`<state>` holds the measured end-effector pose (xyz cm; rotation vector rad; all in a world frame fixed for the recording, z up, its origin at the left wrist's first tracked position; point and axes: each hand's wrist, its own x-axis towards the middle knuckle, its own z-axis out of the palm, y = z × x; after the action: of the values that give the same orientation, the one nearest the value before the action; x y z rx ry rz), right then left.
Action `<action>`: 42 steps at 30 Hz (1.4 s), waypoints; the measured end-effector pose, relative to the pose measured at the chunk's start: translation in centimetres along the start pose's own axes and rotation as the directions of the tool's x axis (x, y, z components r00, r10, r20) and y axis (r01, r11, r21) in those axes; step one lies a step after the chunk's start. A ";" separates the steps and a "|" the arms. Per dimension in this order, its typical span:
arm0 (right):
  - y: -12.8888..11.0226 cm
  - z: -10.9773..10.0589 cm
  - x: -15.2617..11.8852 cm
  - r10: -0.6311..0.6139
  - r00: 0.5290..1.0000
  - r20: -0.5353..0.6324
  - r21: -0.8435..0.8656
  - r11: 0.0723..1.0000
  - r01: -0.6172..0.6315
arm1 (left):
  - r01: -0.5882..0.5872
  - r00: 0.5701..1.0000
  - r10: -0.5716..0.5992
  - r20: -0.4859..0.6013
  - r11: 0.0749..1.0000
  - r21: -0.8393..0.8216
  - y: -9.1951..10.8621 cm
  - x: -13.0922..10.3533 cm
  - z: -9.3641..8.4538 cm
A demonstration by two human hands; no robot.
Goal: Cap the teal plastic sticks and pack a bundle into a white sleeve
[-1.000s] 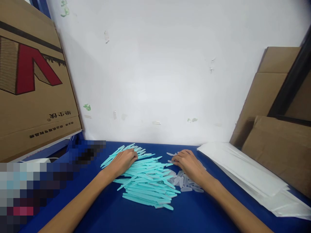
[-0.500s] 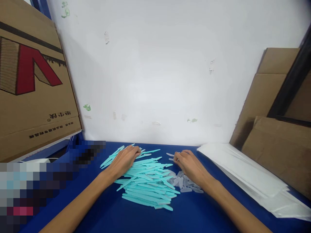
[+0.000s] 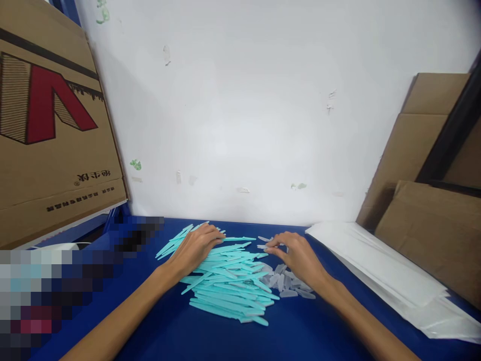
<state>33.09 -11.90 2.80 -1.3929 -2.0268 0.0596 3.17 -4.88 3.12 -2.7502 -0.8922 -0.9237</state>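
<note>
A loose pile of thin turquoise sticks [image 3: 229,293] covers the middle of the blue table [image 3: 158,326]. Over its far left part, my left hand [image 3: 199,245] pinches one turquoise stick [image 3: 239,239], which points right. To the right lies a heap of small translucent pieces [image 3: 288,283]. My right hand [image 3: 291,250] is above the heap's far side, its thumb and forefinger closed at a small translucent piece [image 3: 262,246]. Another such piece lies just beyond the fingertips. More turquoise sticks [image 3: 175,243] lie left of my left hand.
White sheets [image 3: 383,276] are stacked on the right, beside folded cardboard [image 3: 432,235]. A large printed cardboard box [image 3: 60,165] stands at the left. Behind the table rises a white wall [image 3: 240,110]. The lower left is pixelated.
My left hand has shifted slightly right, and the stick at its fingertips now lies more level. My right hand's thumb and forefinger have stretched out to the left.
</note>
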 end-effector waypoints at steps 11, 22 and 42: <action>-1.1 -0.9 0.3 0.170 0.985 -0.025 0.329 0.932 -0.153 | 0.007 1.000 -0.007 -0.003 0.999 -0.032 0.1 0.0 0.2; -1.7 -0.6 0.3 0.187 0.982 0.003 0.368 0.913 -0.174 | -0.033 0.999 0.033 -0.007 0.999 -0.036 0.7 0.1 0.0; -1.4 -0.5 0.4 0.302 0.944 -0.131 0.546 0.817 -0.186 | -0.007 1.000 0.005 -0.028 0.999 -0.052 0.7 0.1 0.2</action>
<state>32.17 -12.32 3.93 -1.2264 -1.4848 0.5236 3.73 -5.37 3.02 -2.7741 -0.8675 -0.9953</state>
